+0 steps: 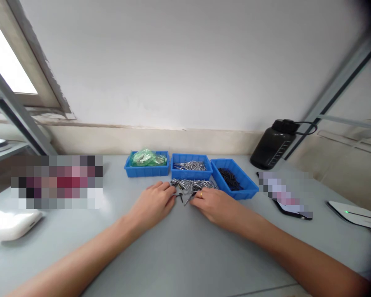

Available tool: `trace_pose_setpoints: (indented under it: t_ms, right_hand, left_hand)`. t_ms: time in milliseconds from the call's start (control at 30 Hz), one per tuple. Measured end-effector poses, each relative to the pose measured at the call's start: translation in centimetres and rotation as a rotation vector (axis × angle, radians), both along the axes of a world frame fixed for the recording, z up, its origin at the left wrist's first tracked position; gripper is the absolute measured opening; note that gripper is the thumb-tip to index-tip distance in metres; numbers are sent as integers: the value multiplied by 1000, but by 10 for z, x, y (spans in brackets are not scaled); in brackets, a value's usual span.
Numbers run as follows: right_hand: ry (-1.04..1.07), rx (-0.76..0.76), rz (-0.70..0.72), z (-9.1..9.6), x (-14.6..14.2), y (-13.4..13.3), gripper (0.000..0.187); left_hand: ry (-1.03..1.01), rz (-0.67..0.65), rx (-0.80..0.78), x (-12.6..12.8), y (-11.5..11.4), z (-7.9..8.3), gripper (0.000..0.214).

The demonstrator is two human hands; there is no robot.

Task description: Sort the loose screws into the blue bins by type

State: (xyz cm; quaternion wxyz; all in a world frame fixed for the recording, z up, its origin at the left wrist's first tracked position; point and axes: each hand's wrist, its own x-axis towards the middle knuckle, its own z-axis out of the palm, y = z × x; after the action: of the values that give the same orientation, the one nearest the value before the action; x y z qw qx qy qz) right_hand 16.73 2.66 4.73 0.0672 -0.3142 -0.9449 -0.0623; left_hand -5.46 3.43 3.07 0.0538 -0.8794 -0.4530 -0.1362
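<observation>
My left hand [157, 199] rests on the table with its fingers curled and pressed together. A small dark-ended piece [179, 195] shows at its fingertips; whether the fingers grip it is unclear. Opposite it, my right hand [214, 203], with a ring on one finger, is closed in a pinch by a thin silver pin [187, 201]. What sits inside that pinch is partly hidden. Just beyond both hands lies a loose pile of thin metal pins [193, 184], with a few black pieces among them.
Behind the pile stands a blue bin of metal pins [191, 175]. To its left, another blue bin [146, 171] holds a green plastic bag [145, 157]; to its right, a third blue bin [249, 192] contains black pieces. A dark bottle [267, 148], phone [293, 212] and white case [15, 227] lie farther out.
</observation>
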Motion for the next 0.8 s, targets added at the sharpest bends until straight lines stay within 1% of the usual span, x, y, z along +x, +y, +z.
trace_pose_setpoints:
  t_ms: [167,333,400,467,600,800]
  right_hand:
    - [-8,-12,-36,1,1,0,22]
    - [24,69,-25,6,1,-2,22]
    - [37,67,12,7,0,-4,22]
    - [61,64,79,7,-1,-6,24]
    - [120,83,200,5,-2,-8,30]
    - [164,54,246,5,-1,-8,35]
  left_hand:
    - [-54,-64,19,0,-1,3,21]
    - [-118,-138,25,1,-4,4,23]
    - [-135,-150,34,1,-4,2,27]
    - [-148,-162,51,0,-3,1,30]
    - [-125,-216,32,-1,-1,2,25]
    - [-114,-268,-11,1,-4,8,24]
